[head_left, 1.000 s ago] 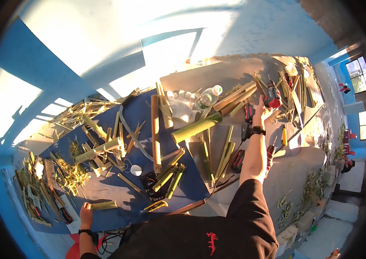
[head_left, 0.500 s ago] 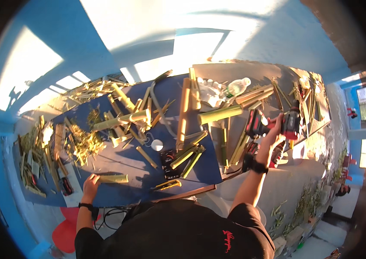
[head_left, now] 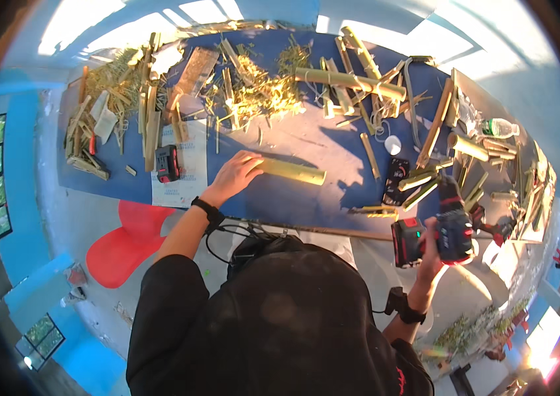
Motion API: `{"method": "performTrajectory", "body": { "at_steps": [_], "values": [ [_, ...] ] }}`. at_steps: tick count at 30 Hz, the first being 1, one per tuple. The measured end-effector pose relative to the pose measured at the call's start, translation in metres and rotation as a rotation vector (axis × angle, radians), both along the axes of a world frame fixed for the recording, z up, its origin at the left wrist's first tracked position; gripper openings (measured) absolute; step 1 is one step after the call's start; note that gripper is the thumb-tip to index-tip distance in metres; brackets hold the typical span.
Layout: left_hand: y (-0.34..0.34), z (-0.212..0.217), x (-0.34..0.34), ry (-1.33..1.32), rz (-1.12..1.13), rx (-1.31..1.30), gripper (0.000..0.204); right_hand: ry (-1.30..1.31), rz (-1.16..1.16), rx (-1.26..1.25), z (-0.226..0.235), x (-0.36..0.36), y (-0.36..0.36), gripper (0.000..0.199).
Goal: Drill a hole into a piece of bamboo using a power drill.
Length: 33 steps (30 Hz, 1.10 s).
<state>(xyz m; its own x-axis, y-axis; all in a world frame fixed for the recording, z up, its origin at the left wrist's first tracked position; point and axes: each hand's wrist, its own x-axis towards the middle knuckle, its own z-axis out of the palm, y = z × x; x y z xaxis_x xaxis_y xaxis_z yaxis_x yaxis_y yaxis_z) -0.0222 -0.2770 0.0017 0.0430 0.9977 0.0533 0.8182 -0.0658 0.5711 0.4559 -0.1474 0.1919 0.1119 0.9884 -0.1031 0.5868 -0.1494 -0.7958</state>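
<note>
My left hand (head_left: 235, 177) is closed round the left end of a short green bamboo tube (head_left: 296, 172), which lies level along the front part of the blue table. On the right, just off the table's front edge, my right hand (head_left: 430, 254) grips a black and red cordless drill (head_left: 453, 231) by its handle. The drill's nose points away from me, toward the table, and its battery sits to the left of my wrist. Between the two hands lie a yellow-handled tool (head_left: 377, 211) and cut bamboo pieces (head_left: 418, 188).
Bamboo shavings (head_left: 267, 92) and a long bamboo pole (head_left: 349, 82) cover the far side. A loose battery (head_left: 168, 164) rests on a paper sheet (head_left: 191, 152) at left. A plastic bottle (head_left: 499, 128) lies at far right. Below the table stands a red chair (head_left: 122, 254).
My view has swung to the left. My right hand has brought the drill from over the table's right part back toward me. My left hand still holds the bamboo tube.
</note>
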Motion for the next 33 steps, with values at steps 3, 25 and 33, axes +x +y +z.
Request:
{"method": "performTrajectory", "body": {
  "at_steps": [3, 25, 33],
  "values": [
    [0.001, -0.003, -0.013, -0.116, -0.074, 0.033, 0.034, 0.034, 0.167, 0.094, 0.005, -0.064, -0.046, 0.01],
    [0.002, -0.05, -0.036, -0.29, -0.2, 0.302, 0.036, -0.217, 0.475, -0.108, -0.074, -0.239, -0.155, 0.031],
    [0.007, -0.047, -0.031, -0.224, -0.24, 0.302, 0.035, -0.174, 0.348, -0.127, -0.091, -0.231, -0.17, 0.032]
  ]
}}
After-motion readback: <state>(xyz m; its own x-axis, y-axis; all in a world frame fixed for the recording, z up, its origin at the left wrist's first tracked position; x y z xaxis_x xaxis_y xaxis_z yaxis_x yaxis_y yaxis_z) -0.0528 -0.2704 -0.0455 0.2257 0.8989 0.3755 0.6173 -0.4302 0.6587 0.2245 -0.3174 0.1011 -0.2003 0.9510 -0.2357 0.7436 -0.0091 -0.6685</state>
